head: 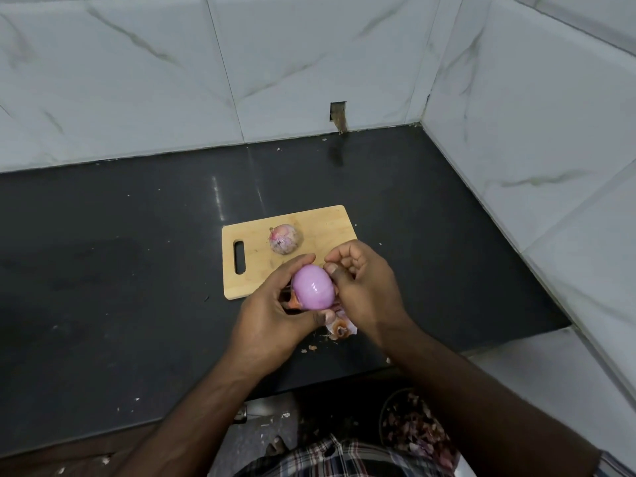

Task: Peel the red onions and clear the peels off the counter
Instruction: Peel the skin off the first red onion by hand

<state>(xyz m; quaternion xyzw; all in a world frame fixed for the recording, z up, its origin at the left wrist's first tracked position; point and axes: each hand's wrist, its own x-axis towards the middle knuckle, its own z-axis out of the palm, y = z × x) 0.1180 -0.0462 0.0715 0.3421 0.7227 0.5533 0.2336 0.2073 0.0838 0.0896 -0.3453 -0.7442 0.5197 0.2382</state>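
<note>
You have two onions, one peeled (312, 287) and one unpeeled (286, 238), one board (320, 224), two hands, left (275, 318) and right (364, 287), one bin (418, 432), one peel heap (340, 327)

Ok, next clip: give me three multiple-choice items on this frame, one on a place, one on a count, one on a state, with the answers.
1. Where does the unpeeled onion lie?
A. on the cutting board
B. in the bin
C. on the bare counter

2. How many onions are in view?
A. one
B. two
C. four

3. What state is the onion in the hands in?
A. still in dry skin all over
B. sliced in half
C. smooth and pink, its visible side peeled

Answers:
1 A, it sits on the wooden board beside the handle slot.
2 B, one on the board, one held.
3 C, the peeled onion shines bare in the left hand, with the right hand at its end and loose peels below.
</note>
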